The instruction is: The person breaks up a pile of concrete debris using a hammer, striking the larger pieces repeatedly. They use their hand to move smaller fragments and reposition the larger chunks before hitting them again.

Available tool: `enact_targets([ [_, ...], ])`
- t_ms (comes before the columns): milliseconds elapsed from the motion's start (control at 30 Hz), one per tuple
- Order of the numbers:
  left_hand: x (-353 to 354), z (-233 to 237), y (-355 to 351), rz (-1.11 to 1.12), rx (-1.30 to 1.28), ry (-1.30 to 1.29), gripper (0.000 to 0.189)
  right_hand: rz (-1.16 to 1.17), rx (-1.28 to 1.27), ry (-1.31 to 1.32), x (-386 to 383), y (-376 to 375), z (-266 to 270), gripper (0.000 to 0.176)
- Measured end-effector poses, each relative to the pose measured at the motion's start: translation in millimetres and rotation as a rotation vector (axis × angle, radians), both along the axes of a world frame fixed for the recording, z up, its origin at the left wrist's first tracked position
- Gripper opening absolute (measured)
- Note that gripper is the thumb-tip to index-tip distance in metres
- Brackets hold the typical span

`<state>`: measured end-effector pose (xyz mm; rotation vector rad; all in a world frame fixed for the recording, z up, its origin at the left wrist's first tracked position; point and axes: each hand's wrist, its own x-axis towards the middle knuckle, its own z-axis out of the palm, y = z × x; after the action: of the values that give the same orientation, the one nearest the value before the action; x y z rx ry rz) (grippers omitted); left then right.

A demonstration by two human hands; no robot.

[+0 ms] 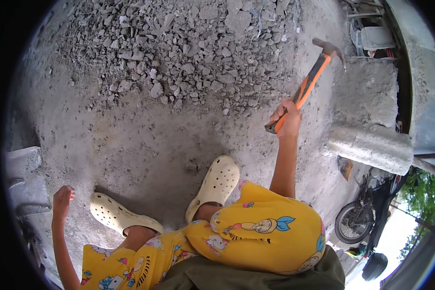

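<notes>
Yellow printed trousers [266, 232] are seen nearest. An orange-handled hammer [309, 82], likely head-heavy, is clasped low by the right hand [287, 118]; the left hand [63, 195] is curled empty.

We hold our right hand [287, 118] raised out in front, fingers wrapped tight around the lower end of the handle of the hammer [310, 79]. Our right arm is bare and nearly straight, showing from behind our bent knee up to a wrist tipped slightly back. Our left hand [63, 195] sits off to the side, fingers curled loosely inward, gripping nothing. Its bare forearm rises from the lower edge of view, elbow out of sight. The two hands are well apart.
</notes>
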<state>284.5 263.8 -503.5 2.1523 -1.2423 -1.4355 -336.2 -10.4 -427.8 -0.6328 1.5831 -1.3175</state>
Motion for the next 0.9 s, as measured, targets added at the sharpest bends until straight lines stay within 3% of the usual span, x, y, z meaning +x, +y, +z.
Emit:
enact_targets([
  [100, 14, -11, 17, 0.043, 0.055, 0.0, 0.034, -0.017, -0.329, 0.089, -14, -23, 31, 0.008],
  [200, 19, -12, 10, 0.051, 0.067, -0.002, 0.034, -0.102, -0.494, 0.173, -1, -51, 52, 0.009],
  [267, 21, -13, 6, 0.043, 0.045, -0.007, 0.034, -0.107, -0.561, 0.286, -17, -74, 5, 0.01],
  [333, 20, -18, -2, 0.041, 0.001, 0.001, 0.035, -0.024, -0.191, 0.35, -20, -71, -46, 0.014],
  [400, 12, -14, -13, 0.02, -0.017, 0.002, 0.034, 0.254, 0.347, 0.236, -19, -68, -65, 0.013],
  [500, -8, 1, -13, 0.043, -0.058, -0.004, 0.035, 0.318, 0.334, 0.091, -7, -63, -54, 0.01],
  [600, -10, 9, -4, 0.057, -0.029, -0.015, 0.036, 0.227, 0.172, 0.009, 6, -59, -21, 0.012],
  [733, 8, -1, 24, 0.05, 0.052, 0.006, 0.038, 0.08, -0.289, 0.092, 0, -88, 38, 0.008],
  [800, 17, -6, 27, 0.087, 0.056, 0.023, 0.038, -0.028, -0.396, 0.142, -5, -104, 53, 0.009],
  [900, 27, -15, 27, 0.13, 0.024, -0.029, 0.036, -0.125, -0.399, 0.258, -8, -124, 19, 0.011],
])
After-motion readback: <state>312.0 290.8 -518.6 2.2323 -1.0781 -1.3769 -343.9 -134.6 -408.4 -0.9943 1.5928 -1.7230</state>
